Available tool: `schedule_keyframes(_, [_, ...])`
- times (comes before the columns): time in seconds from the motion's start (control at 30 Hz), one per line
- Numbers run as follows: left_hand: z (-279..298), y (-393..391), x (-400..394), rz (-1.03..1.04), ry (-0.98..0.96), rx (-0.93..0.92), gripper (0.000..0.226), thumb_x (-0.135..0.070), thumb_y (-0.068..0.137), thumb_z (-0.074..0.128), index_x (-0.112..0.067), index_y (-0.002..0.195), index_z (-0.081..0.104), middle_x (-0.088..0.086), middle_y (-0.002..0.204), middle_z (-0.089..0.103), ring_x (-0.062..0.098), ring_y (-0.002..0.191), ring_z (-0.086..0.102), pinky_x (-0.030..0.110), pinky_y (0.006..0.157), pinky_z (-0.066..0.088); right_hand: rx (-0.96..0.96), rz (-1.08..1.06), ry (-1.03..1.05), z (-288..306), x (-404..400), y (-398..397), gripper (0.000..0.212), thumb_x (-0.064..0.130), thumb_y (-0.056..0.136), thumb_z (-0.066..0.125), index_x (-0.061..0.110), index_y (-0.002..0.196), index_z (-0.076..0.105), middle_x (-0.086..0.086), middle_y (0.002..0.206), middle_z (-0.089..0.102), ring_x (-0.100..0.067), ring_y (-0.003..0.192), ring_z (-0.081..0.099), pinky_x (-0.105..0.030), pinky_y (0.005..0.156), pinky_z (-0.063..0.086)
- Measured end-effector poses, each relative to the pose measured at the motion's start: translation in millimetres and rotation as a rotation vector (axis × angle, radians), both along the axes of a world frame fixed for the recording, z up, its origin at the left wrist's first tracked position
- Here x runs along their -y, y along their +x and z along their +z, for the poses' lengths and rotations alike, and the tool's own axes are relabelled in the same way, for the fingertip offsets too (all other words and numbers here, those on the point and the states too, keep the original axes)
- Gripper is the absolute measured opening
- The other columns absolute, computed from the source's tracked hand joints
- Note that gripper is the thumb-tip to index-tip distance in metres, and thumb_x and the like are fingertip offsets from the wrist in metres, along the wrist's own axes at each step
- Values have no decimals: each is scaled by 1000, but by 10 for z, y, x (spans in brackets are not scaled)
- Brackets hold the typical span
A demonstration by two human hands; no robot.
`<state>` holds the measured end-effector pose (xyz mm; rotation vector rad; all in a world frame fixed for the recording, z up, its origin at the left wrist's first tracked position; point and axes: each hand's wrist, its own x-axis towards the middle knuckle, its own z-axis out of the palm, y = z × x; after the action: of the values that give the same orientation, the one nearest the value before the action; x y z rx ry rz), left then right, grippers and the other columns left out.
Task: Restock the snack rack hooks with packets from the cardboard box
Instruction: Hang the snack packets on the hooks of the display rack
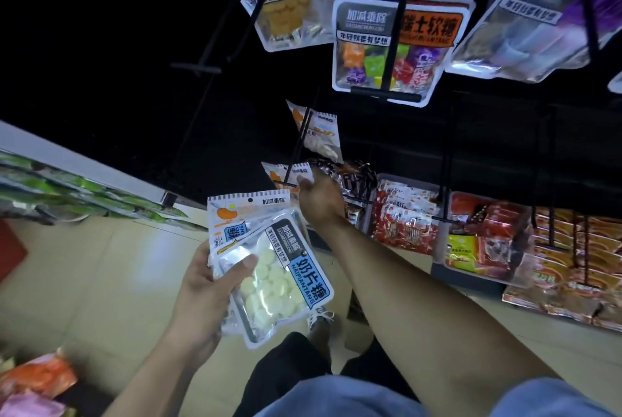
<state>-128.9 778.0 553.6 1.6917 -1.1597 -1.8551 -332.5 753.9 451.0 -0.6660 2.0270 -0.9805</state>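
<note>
Down at the lower hook [296, 147], my right hand [319, 197] pinches a packet [286, 171]; left hand [205, 288] grips spare packets [279, 268]. Light, floppy, slick, so I'd hold near the punched top edge.

Rack hooks [400, 29]: black rods at far centre and right, hung with candy packets [393, 46] in rows, several deep.
Lower hook [303, 133]: carries white-and-orange packets [319, 130].
Bottom bins [441, 214]: at right, packed with red and orange snack packs [407, 218].
Floor [101, 282]: pale tiles; orange and pink packets [37, 379] lie near left.
</note>
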Motion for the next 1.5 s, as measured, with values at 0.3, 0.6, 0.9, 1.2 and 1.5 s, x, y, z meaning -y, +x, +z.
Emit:
schedule_keyframes(0.3, [38, -68, 54, 42, 17, 24, 37, -2, 93, 70, -16, 127, 62, 4, 98, 80, 10, 67, 77, 24, 48, 57, 9, -10, 82, -124, -52, -55, 51, 28, 108, 46, 15, 156, 36, -11, 153, 51, -33, 137, 52, -38, 102, 46])
schedule_keyframes(0.6, [94, -113, 121, 40, 42, 8, 39, 0, 94, 67, -10, 131, 58, -6, 86, 80, 5, 66, 76, 21, 46, 56, 8, 113, 83, -206, -69, -78, 31, 44, 97, 48, 27, 121, 59, -3, 95, 70, -27, 79, 65, -36, 71, 54])
schedule_keyframes(0.9, [130, -169, 134, 71, 44, 1, 40, 1, 94, 68, -8, 131, 59, -3, 83, 78, 6, 54, 70, 20, 42, 51, -6, 0, 43, -162, -7, -94, 58, 54, 97, 41, 23, 145, 48, -15, 131, 65, -36, 113, 66, -45, 92, 56])
schedule_keyframes(1.2, [94, -144, 158, 68, 44, -32, 43, 2, 93, 68, -9, 133, 59, -8, 81, 80, 7, 61, 74, 21, 47, 55, 27, -57, 23, -207, -12, -23, 53, 51, 99, 42, 19, 141, 50, -17, 122, 69, -27, 90, 67, -41, 80, 56])
schedule_keyframes(1.5, [48, -75, 175, 43, 38, -43, 43, 3, 93, 68, -9, 133, 59, -8, 77, 78, 6, 57, 72, 20, 47, 54, 30, -147, 34, -200, 91, -63, 47, 38, 107, 43, 9, 144, 50, -18, 133, 64, -34, 116, 63, -37, 90, 52])
